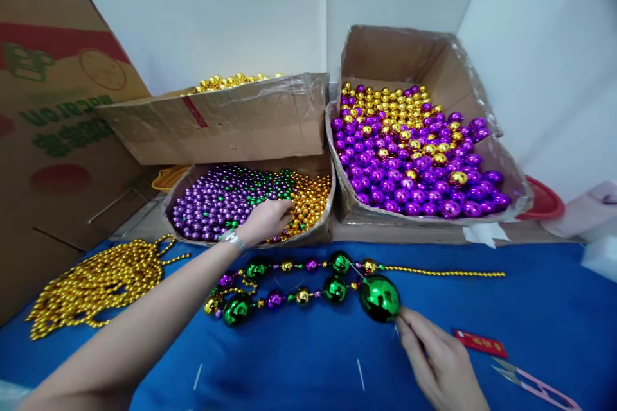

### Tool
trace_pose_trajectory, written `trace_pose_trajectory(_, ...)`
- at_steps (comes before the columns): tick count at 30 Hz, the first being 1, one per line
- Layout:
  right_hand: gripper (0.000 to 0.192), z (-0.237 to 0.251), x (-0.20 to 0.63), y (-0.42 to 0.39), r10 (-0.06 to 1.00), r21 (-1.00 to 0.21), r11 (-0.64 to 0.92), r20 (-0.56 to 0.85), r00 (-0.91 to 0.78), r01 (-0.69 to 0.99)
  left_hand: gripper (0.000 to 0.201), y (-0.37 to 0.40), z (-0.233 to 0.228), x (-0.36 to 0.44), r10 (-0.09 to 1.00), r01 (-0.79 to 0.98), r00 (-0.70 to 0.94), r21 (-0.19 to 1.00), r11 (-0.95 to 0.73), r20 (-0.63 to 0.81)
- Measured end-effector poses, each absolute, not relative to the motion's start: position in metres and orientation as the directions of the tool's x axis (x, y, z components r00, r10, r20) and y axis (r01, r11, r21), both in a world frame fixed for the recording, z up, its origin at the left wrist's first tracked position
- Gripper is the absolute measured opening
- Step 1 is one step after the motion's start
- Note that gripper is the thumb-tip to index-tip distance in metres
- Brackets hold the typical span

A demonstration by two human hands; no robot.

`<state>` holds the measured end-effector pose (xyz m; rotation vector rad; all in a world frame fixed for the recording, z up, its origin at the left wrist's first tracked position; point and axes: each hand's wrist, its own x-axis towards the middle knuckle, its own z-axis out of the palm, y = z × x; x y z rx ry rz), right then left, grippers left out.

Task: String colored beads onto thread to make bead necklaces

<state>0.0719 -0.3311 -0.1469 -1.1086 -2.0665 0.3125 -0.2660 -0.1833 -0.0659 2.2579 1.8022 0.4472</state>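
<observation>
My left hand (268, 221), with a silver watch (234, 241) at the wrist, dips into a low carton of small beads at its gold beads (311, 196). Its fingers are curled downward; their tips and anything between them are hidden. Thumb and forefinger of my right hand (438, 353) pinch the lower right edge of a large green ball bead (380, 298), by a bit of white thread. A thin thread runs from this bead toward a beaded strand (303, 296) of green, gold and purple balls, lying in a loop on the blue cloth (289, 366).
Gold bead strings (106, 282) are heaped at left. A carton of larger purple and gold balls (400, 167) stands back right. A carton flap (231, 122) overhangs the small beads. Thread snips (535, 385) and a red packet (481, 343) lie beside my right hand.
</observation>
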Motion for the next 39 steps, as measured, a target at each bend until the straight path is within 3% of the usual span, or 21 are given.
trace_pose_trajectory(6,0.022,-0.141,0.071,-0.331,0.811,-0.533,0.558,0.514,-0.281,0.637,0.016,-0.146,-0.096,-0.266,0.966,0.912,0.258,0.328,-0.246,0.009)
trace_pose_trajectory(11,0.019,-0.128,0.083,-0.329,0.886,-0.625,0.427,0.435,-0.163,0.654,0.008,-0.151,-0.085,-0.260,0.971,0.860,0.234,0.454,-0.233,0.056)
trace_pose_trajectory(13,0.018,-0.124,0.087,-0.329,0.909,-0.659,0.378,0.399,-0.124,0.650,0.014,-0.163,-0.075,-0.254,0.975,0.826,0.200,0.519,-0.219,0.093)
trace_pose_trajectory(15,0.018,-0.122,0.087,-0.330,0.918,-0.682,0.362,0.381,-0.115,0.635,0.023,-0.182,-0.064,-0.242,0.983,0.678,0.143,0.712,-0.183,0.116)
trace_pose_trajectory(17,0.018,-0.122,0.084,-0.331,0.918,-0.693,0.370,0.373,-0.131,0.618,0.025,-0.204,-0.058,-0.226,0.994,0.262,0.086,0.962,-0.081,0.061)
trace_pose_trajectory(18,0.018,-0.124,0.081,-0.331,0.913,-0.690,0.387,0.381,-0.148,0.612,0.024,-0.214,-0.056,-0.217,0.995,0.036,0.097,0.999,-0.006,0.003)
trace_pose_trajectory(20,0.019,-0.128,0.075,-0.333,0.891,-0.665,0.438,0.409,-0.196,0.605,0.022,-0.232,-0.058,-0.201,0.983,-0.250,0.157,0.959,0.136,-0.098)
trace_pose_trajectory(23,0.023,-0.134,0.068,-0.334,0.858,-0.619,0.505,0.437,-0.270,0.601,0.019,-0.246,-0.067,-0.184,0.956,-0.389,0.221,0.882,0.266,-0.191)
trace_pose_trajectory(31,0.025,-0.138,0.070,-0.335,0.851,-0.580,0.508,0.452,-0.268,0.636,0.019,-0.254,-0.076,-0.174,0.939,-0.424,0.249,0.845,0.326,-0.238)
trace_pose_trajectory(39,0.026,-0.140,0.070,-0.336,0.843,-0.580,0.521,0.464,-0.271,0.626,0.018,-0.259,-0.076,-0.169,0.944,-0.388,0.264,0.875,0.290,-0.197)
